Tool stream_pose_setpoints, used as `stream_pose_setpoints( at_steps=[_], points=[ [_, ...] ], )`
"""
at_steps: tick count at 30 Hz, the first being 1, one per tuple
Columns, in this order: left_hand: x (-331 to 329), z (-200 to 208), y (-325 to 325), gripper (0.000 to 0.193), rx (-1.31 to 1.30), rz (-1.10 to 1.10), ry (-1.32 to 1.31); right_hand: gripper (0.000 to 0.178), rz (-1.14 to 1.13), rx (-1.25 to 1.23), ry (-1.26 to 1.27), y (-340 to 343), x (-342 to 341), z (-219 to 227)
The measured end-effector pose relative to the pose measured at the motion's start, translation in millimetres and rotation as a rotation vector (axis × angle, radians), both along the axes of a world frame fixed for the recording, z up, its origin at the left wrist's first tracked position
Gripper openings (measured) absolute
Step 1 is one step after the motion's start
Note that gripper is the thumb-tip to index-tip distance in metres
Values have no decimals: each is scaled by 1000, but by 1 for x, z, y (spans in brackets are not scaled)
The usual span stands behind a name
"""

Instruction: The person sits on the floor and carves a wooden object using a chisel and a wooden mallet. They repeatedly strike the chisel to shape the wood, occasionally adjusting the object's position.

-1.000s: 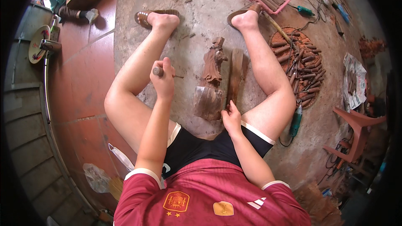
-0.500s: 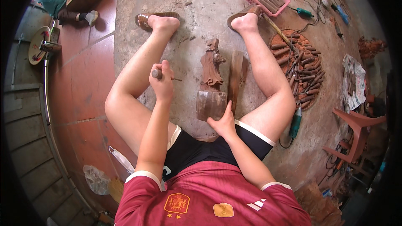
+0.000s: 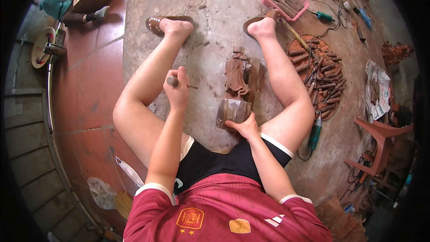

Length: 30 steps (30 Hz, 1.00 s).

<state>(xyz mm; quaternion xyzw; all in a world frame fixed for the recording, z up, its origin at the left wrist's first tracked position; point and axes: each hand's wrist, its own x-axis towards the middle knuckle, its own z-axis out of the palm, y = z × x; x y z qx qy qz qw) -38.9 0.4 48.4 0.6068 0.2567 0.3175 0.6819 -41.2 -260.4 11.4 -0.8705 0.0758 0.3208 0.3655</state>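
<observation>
A brown wooden figure carving (image 3: 237,77) lies between my legs, its square block base (image 3: 233,110) toward me. My right hand (image 3: 246,127) grips the near right corner of that base, thumb across its end; the fingers beneath are partly hidden. My left hand (image 3: 178,93) is closed round a chisel (image 3: 172,80) with a round wooden handle. Its thin metal shaft sticks out to the right of the fist, apart from the carving. A wooden beam (image 3: 254,74) lies along the carving's right side, partly covered by it.
Right of my leg, a round tray (image 3: 293,45) holds several chisels, with a mallet handle (image 3: 294,33) across it. A green power tool (image 3: 316,135) hangs by its cord nearby. Beyond are a pink basket (image 3: 306,6) and a red plastic stool (image 3: 380,141). Another person (image 3: 56,4) sits far left.
The carving has been turned about its length and moved right, covering more of the beam. My right hand has gone with it, its thumb now over the base. My left hand barely shifted.
</observation>
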Motion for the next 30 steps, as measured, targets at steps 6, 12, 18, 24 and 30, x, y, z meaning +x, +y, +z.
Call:
stream_pose_setpoints(
  at_steps=[6, 12, 18, 24, 30],
  points=[
    [0, -4, -2, 29, -10, -17, -15, 123, -14, 93, 33, 1, -3, -18],
    [1, -4, -4, 29, -12, -21, -30, 122, 9, 258, 50, -1, -1, -26],
    [-2, 2, -9, 29, -3, -44, -52, 123, 185, 357, 148, 14, -2, -39],
    [-11, -7, 3, 28, -20, -12, -51, 123, 383, 158, 197, 49, -26, -19],
    [-16, -9, 31, 29, -76, 118, -162, 125, 378, 171, 178, 41, -27, -23]
  ],
)
